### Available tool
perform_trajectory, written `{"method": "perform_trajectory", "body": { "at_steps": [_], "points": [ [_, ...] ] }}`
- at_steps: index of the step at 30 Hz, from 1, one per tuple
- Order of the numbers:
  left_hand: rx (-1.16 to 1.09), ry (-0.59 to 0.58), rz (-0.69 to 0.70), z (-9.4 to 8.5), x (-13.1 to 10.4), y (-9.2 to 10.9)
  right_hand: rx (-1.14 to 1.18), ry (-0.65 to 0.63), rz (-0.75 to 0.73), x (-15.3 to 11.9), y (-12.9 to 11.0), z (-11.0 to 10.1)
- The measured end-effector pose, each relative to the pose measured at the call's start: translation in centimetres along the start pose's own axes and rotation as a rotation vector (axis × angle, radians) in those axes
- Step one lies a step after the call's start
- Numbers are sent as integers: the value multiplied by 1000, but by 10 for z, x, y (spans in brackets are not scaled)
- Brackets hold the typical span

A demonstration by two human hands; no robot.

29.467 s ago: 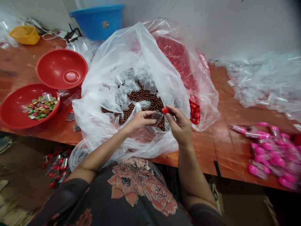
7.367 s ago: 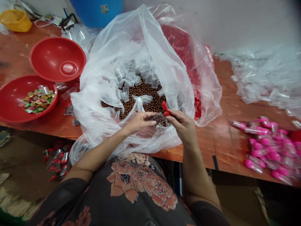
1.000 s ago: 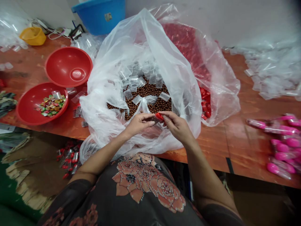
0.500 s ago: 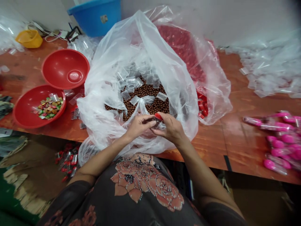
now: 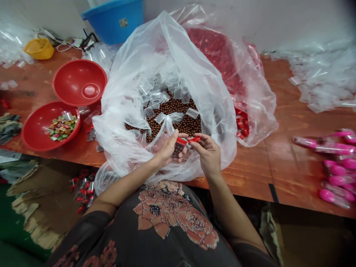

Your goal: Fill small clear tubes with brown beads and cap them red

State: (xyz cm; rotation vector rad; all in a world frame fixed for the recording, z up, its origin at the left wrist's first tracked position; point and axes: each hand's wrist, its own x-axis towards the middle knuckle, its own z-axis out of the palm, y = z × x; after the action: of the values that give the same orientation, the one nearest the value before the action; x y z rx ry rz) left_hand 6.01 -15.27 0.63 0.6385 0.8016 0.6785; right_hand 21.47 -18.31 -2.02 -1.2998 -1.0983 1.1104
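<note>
Between thumb and fingers, my left hand [image 5: 168, 148] holds a small clear container [image 5: 178, 148] with brown balls inside and a red piece at its top. My right hand [image 5: 208, 150] pinches a red strip [image 5: 194, 139] that reaches toward the container's red top. Both hands are over the near side of a large white plastic bag [image 5: 217, 107]. Inside the open bag lie many brown balls [image 5: 169, 107] and clear empty containers [image 5: 155, 95].
Two red bowls [image 5: 65, 87] [image 5: 29, 128] stand at the left, the nearer with wrapped sweets. Behind are a yellow bowl [image 5: 40, 49] and a blue tub [image 5: 111, 22]. Red pieces [image 5: 242, 126] and pink-capped tubes [image 5: 338, 170] lie right. Red-capped containers [image 5: 85, 187] sit below the table edge.
My right hand has moved a little right, away from my left, and now pinches the red strip. My left hand has turned, showing the container's red top.
</note>
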Motion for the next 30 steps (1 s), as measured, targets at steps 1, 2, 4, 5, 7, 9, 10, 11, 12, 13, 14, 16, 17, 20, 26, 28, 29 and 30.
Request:
{"method": "perform_trajectory", "body": {
  "at_steps": [1, 2, 4, 5, 7, 9, 10, 11, 12, 13, 14, 16, 17, 20, 26, 28, 29, 30],
  "points": [
    [11, -7, -13, 1, 1, 1, -12, 3, -13, -1, -2, 3],
    [21, -4, -25, 3, 2, 1, -64, -14, -47, -3, -4, 6],
    [39, 23, -44, 5, 5, 2, -270, -94, -162, -4, -8, 10],
    [42, 41, -50, 6, 7, 3, -401, -145, -234, -5, -11, 11],
    [43, 45, -65, 7, 9, 4, -634, -216, -390, -3, -14, 10],
    [48, 0, -76, 7, 10, 6, -773, -227, -532, 0, -16, 8],
    [48, -19, -75, 7, 11, 6, -815, -228, -591, 2, -17, 7],
    [45, -34, -73, 7, 11, 7, -845, -226, -640, 5, -18, 5],
    [36, -40, -69, 7, 11, 7, -870, -227, -679, 7, -18, 4],
    [22, -39, -66, 7, 11, 7, -893, -234, -707, 10, -19, 2],
    [5, -32, -65, 8, 11, 8, -916, -243, -725, 12, -19, 1],
    [-31, -31, -70, 8, 10, 9, -961, -260, -747, 16, -21, 0],
    [-49, -37, -70, 9, 10, 10, -979, -268, -758, 17, -22, 0],
    [-78, -45, -75, 10, 7, 13, -998, -277, -803, 19, -25, 1],
    [-38, 25, -99, 13, 4, 16, -968, -308, -776, 22, -20, -3],
    [-36, 38, -87, 14, 4, 12, -964, -319, -780, 23, -14, -4],
    [-39, 38, -74, 14, 3, 9, -961, -323, -799, 22, -11, -3],
    [-41, 35, -55, 14, 2, 6, -954, -323, -828, 21, -9, -1]
  ]
}}
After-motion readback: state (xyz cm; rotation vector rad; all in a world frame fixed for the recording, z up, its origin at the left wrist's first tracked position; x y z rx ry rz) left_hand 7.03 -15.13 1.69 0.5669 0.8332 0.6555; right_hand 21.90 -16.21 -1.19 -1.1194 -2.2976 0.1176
